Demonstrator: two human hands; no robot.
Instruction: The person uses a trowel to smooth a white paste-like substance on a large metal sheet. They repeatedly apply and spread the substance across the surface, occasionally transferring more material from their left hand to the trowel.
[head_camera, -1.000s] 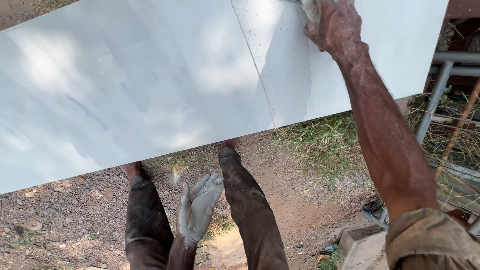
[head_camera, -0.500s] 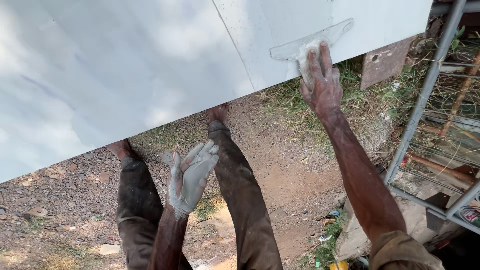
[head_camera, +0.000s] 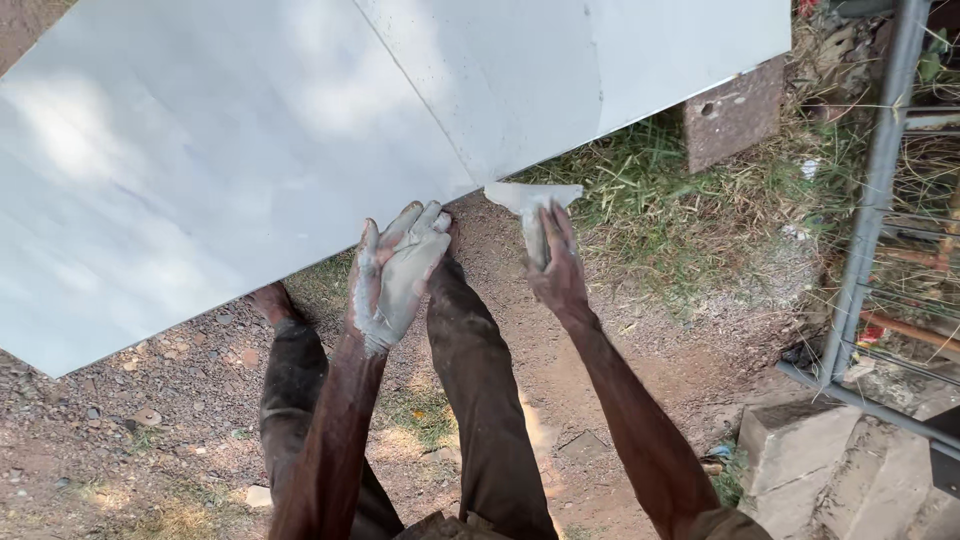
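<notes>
A flat-bladed scraper (head_camera: 533, 205) smeared with pale putty is held in the right hand (head_camera: 557, 268), the fingers (head_camera: 562, 232) wrapped around its handle, with the blade uppermost and just below the lower edge of the big white panel (head_camera: 250, 150). The left hand (head_camera: 395, 275) is held open and flat, fingers together, holding nothing and coated in the same grey-white paste, just beside the scraper and a little lower. A thin seam (head_camera: 420, 95) runs diagonally across the panel and ends at its lower edge, near the blade. For the smoothing to be done well, the blade is best kept flat and drawn evenly along that seam, so that no ridges are left. Bare earth and grass (head_camera: 640, 190) lie below, a block (head_camera: 733, 112) sits under the panel's edge, and a metal frame (head_camera: 870, 200) stands to the right.
</notes>
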